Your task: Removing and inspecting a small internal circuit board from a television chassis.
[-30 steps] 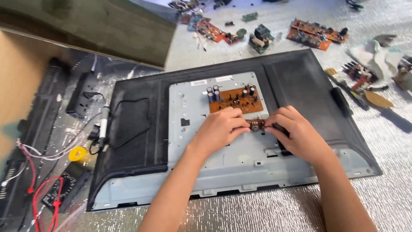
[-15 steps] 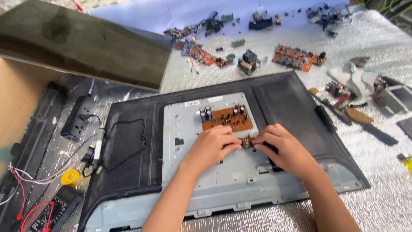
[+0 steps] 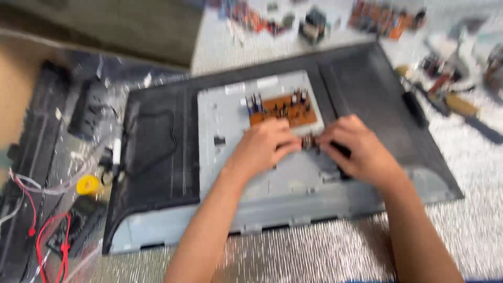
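A flat screen panel (image 3: 157, 173) lies face down, its grey metal back plate (image 3: 225, 120) exposed. An orange circuit board (image 3: 283, 111) sits on the plate near its top. My left hand (image 3: 264, 147) and my right hand (image 3: 356, 149) meet just below that board, fingertips pinching a small dark part (image 3: 309, 142) between them. The picture is blurred, so which hand grips the part is unclear.
Loose circuit boards (image 3: 387, 18) and parts lie at the back. Tools with wooden handles (image 3: 461, 105) rest at the right. Red and white wires (image 3: 36, 230), a yellow roll (image 3: 87, 184) and black pieces lie at the left, beside a dark panel (image 3: 115, 23).
The view has shifted and blurred with head motion. Both hands stay together on the small part below the orange board.
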